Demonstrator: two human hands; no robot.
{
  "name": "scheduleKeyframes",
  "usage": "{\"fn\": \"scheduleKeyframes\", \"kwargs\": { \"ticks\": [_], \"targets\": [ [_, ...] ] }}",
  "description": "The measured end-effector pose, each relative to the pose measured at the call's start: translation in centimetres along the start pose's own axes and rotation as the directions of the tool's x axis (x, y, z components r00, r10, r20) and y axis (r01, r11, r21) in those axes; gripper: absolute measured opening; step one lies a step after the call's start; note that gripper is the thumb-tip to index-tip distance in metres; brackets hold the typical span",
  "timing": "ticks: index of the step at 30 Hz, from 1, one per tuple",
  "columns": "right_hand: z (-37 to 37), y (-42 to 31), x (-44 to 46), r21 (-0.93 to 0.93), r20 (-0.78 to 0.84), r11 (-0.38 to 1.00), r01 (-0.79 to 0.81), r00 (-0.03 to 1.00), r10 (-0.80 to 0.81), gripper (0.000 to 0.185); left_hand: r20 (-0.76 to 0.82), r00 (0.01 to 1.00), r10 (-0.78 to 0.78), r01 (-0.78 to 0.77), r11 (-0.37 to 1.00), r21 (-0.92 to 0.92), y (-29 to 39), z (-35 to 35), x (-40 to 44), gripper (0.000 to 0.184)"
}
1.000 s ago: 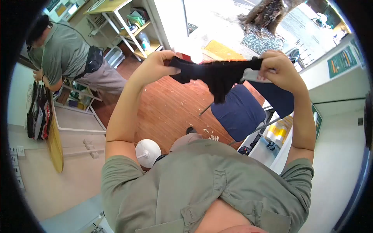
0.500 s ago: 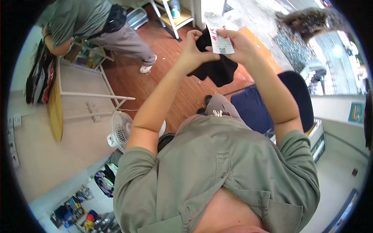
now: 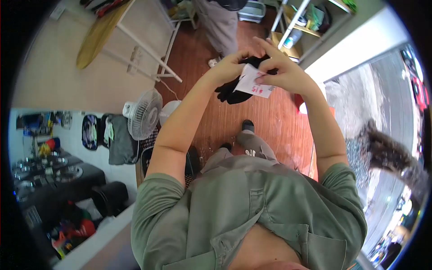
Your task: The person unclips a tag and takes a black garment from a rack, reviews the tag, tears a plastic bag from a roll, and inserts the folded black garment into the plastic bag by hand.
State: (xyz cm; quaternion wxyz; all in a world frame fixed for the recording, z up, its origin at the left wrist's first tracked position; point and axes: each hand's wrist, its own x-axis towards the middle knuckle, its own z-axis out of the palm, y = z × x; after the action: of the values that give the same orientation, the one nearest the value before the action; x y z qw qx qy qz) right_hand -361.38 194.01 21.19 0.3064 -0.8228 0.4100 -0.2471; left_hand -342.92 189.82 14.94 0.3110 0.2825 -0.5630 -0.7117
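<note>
In front of me, my left hand (image 3: 230, 69) is closed on a bunched piece of black cloth (image 3: 235, 95) that hangs below my fingers. Between the thumb and bent fingers of my right hand (image 3: 287, 72) is a white paper slip (image 3: 252, 84) with red handwriting and a small printed code at one corner. The slip lies over part of the cloth, so I cannot tell whether they are joined. Some fingers of my right hand point upward, close to the cloth.
Ahead stands another person, of whom the trousers (image 3: 219, 27) show. A shelf unit (image 3: 310, 29) rises at the upper right. To the left are a white fan (image 3: 145, 114), a grey bag (image 3: 122, 140) and a wooden board (image 3: 101, 33). A street (image 3: 382, 99) shows at right.
My view has turned to the right, bringing the shelf unit closer to the middle. The paper slip has tilted and sits lower against the cloth; my right hand's fingers have risen.
</note>
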Motion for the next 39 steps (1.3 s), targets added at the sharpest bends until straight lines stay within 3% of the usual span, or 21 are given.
{"fn": "scheduleKeyframes", "kwargs": {
  "ticks": [2, 6, 8, 9, 12, 13, 14, 16, 17, 19, 21, 22, 25, 28, 30, 32, 34, 36, 37, 38, 39],
  "targets": [
    [1.0, 2.0, 3.0, 0.072, 0.125, 0.997, 0.002, 0.992, -0.011, 0.018, 0.077, 0.996, 0.043, -0.052, 0.991, 0.12, 1.6, -1.5, 0.8, 0.028],
    [3.2, 3.8, 7.8, 0.226, 0.233, 0.967, -0.117, 0.97, 0.063, 0.017, -0.231, 0.965, 0.122, -0.036, 0.938, 0.343, 0.7, -4.4, -0.6, 0.025],
    [4.2, 3.7, 8.9, 0.301, 0.303, 0.946, -0.119, 0.953, 0.024, 0.016, -0.538, 0.833, 0.131, 0.03, 0.959, 0.28, -0.2, -4.7, -2.3, 0.034],
    [5.2, 3.6, 9.1, 0.301, 0.312, 0.948, -0.106, 0.95, 0.007, 0.016, -0.492, 0.85, 0.19, -0.106, 0.975, 0.194, -2.4, -6.0, -3.7, 0.059],
    [8.4, 3.7, 9.8, 0.383, 0.334, 0.921, -0.067, 0.94, -0.07, 0.015, -0.453, 0.799, 0.397, -0.304, 0.915, 0.265, -9.0, -6.2, -6.8, 0.073],
    [9.5, 3.6, 9.8, 0.412, 0.39, 0.906, -0.093, 0.917, -0.083, 0.015, -0.506, 0.81, 0.297, -0.013, 0.871, 0.491, -11.3, -6.4, -8.2, 0.086],
    [10.8, 3.8, 9.5, 0.444, 0.448, 0.887, -0.129, 0.889, -0.095, 0.014, -0.479, 0.794, 0.374, -0.134, 0.877, 0.462, -14.1, -5.3, -8.8, 0.073],
    [13.9, 5.0, 8.6, 0.459, 0.465, 0.88, -0.12, 0.877, -0.123, 0.015, -0.6, 0.78, 0.177, 0.054, 0.937, 0.346, -21.1, -5.1, -10.8, 0.048],
    [15.2, 5.5, 8.0, 0.485, 0.468, 0.866, -0.124, 0.873, -0.137, 0.014, -0.616, 0.766, 0.181, 0.059, 0.935, 0.348, -24.1, -5.4, -12.1, 0.048],
    [17.0, 6.7, 6.2, 0.512, 0.494, 0.848, -0.138, 0.855, -0.159, 0.014, -0.764, 0.626, 0.154, -0.027, 0.984, 0.177, -28.8, -4.8, -15.3, 0.03],
    [18.4, 7.5, 4.0, 0.497, 0.48, 0.86, -0.121, 0.863, -0.156, 0.014, -0.815, 0.517, 0.263, 0.056, 0.939, 0.339, -30.5, -4.3, -19.3, 0.03],
    [19.5, 8.0, 2.5, 0.481, 0.48, 0.869, -0.118, 0.865, -0.148, 0.014, -0.844, 0.49, 0.218, 0.18, 0.922, 0.343, -31.1, -4.0, -21.7, 0.032],
    [23.0, 10.1, -0.5, 0.569, 0.487, 0.819, -0.073, 0.833, -0.264, 0.013, -0.734, 0.291, 0.614, 0.28, 0.678, 0.679, -29.9, 0.0, -27.5, 0.029],
    [24.2, 11.3, -3.7, 0.563, 0.532, 0.823, -0.078, 0.796, -0.289, 0.011, -0.818, 0.365, 0.444, 0.474, 0.667, 0.574, -28.2, 6.3, -32.3, 0.027],
    [25.1, 12.7, -7.2, 0.547, 0.521, 0.837, -0.012, 0.788, -0.329, 0.013, -0.819, 0.409, 0.402, 0.488, 0.662, 0.569, -28.4, 11.2, -34.0, 0.026],
    [24.9, 14.8, -10.2, 0.419, 0.585, 0.896, 0.146, 0.711, -0.39, 0.013, -0.727, 0.61, 0.315, 0.543, 0.502, 0.673, -28.5, 16.5, -34.0, 0.029],
    [24.1, 17.1, -13.9, 0.325, 0.635, 0.914, 0.243, 0.66, -0.401, 0.013, -0.642, 0.717, 0.27, 0.516, 0.414, 0.75, -30.3, 21.8, -32.8, 0.032],
    [23.7, 20.9, -17.4, 0.254, 0.741, 0.929, 0.267, 0.564, -0.365, 0.015, -0.558, 0.824, 0.096, 0.456, 0.473, 0.754, -33.2, 26.0, -31.2, 0.033],
    [23.4, 22.9, -18.7, 0.236, 0.818, 0.938, 0.253, 0.47, -0.333, 0.016, -0.448, 0.893, 0.05, 0.338, 0.585, 0.738, -35.3, 27.6, -30.8, 0.032],
    [22.5, 24.0, -19.6, 0.239, 0.823, 0.94, 0.244, 0.463, -0.33, 0.016, -0.324, 0.946, 0.024, 0.219, 0.691, 0.689, -36.8, 28.6, -30.6, 0.032],
    [21.4, 24.6, -20.4, 0.202, 0.868, 0.966, 0.16, 0.428, -0.252, 0.019, -0.183, 0.953, -0.243, 0.303, 0.725, 0.618, -36.1, 28.3, -30.3, 0.034]
  ]
}}
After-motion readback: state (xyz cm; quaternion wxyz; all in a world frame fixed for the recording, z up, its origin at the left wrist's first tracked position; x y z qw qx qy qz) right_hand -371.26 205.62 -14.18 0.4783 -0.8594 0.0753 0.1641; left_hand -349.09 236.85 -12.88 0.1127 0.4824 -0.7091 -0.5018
